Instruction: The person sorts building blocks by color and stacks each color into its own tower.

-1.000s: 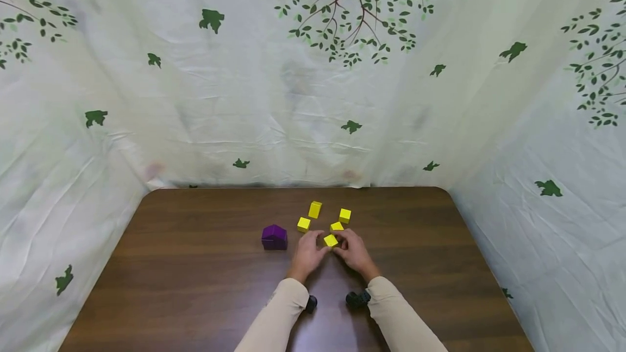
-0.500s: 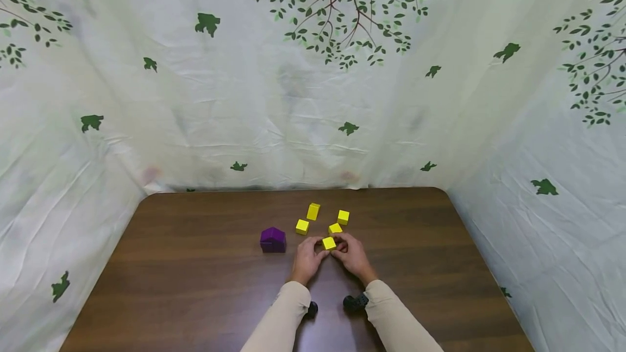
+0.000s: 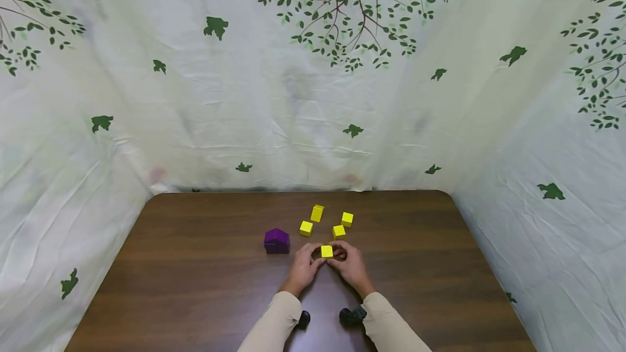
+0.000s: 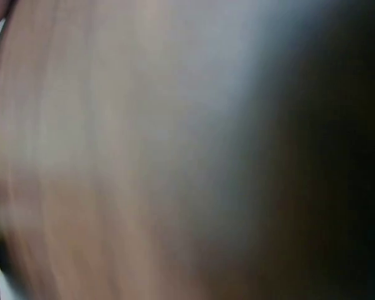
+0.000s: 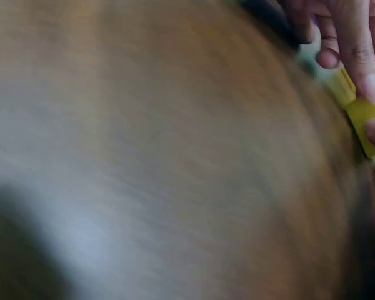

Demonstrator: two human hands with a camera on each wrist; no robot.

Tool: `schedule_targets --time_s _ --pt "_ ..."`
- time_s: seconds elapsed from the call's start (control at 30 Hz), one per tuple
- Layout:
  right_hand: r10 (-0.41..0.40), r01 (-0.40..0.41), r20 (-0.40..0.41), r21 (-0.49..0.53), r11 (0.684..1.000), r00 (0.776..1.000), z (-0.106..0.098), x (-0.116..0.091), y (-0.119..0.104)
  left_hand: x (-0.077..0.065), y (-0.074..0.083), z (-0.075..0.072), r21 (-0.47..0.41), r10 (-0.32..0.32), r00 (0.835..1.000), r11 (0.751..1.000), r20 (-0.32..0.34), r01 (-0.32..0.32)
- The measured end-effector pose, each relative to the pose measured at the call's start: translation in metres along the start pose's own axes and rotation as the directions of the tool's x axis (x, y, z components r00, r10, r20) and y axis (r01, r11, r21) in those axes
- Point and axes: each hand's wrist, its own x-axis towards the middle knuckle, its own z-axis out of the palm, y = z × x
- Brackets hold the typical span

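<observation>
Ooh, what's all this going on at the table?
A person has a yellow block held between their left hand and right hand, over a brown table. Four other yellow blocks sit just beyond the hands, and a purple piece stands off to the left.

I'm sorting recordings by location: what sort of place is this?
Probably a screened-off tabletop workspace: leaf-printed cloth hangs behind and beside a brown table, with yellow blocks on it.

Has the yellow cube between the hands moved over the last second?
Yes. Judged against the purple block, the yellow cube has shifted lower in the head view and slightly left.
</observation>
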Motion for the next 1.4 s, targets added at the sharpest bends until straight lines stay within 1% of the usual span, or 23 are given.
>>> schedule_targets --time_s 0.13,0.27,0.33,0.47,0.6,0.7,0.8,1.03,1.4 --pt "-0.009 0.009 -0.012 -0.004 1.000 1.000 0.011 -0.006 -0.004 -0.009 -0.005 -0.009 -0.027 0.012 1.000 1.000 0.003 -0.012" --pt "-0.022 0.022 -0.017 0.000 1.000 1.000 0.022 -0.011 -0.009 -0.018 -0.010 -0.018 -0.049 0.001 1.000 0.999 -0.007 -0.001" --pt "-0.020 0.020 -0.009 -0.008 1.000 1.000 0.028 -0.013 -0.012 -0.023 -0.013 -0.020 -0.059 -0.023 1.000 0.998 -0.011 0.022" --pt "-0.053 0.052 -0.013 -0.041 0.998 0.999 0.035 -0.014 -0.015 -0.031 -0.016 -0.023 -0.112 -0.085 0.996 0.990 0.000 0.085" --pt "-0.069 0.067 -0.025 -0.056 0.996 0.997 0.039 -0.014 -0.015 -0.036 -0.017 -0.023 -0.198 -0.131 0.991 0.971 0.012 0.131" --pt "-0.064 0.064 -0.010 -0.065 0.996 0.998 0.040 -0.015 -0.014 -0.038 -0.018 -0.024 -0.245 -0.153 0.988 0.957 0.021 0.154" --pt "-0.062 0.062 -0.003 -0.064 0.996 0.998 0.041 -0.016 -0.014 -0.039 -0.019 -0.026 -0.265 -0.167 0.985 0.949 0.039 0.172" --pt "-0.089 0.088 -0.013 -0.055 0.995 0.996 0.043 -0.016 -0.013 -0.040 -0.020 -0.031 -0.266 -0.171 0.983 0.947 0.064 0.182" --pt "-0.051 0.051 0.005 -0.054 0.997 0.999 0.043 -0.018 -0.011 -0.039 -0.019 -0.030 -0.297 -0.188 0.980 0.933 0.073 0.201"
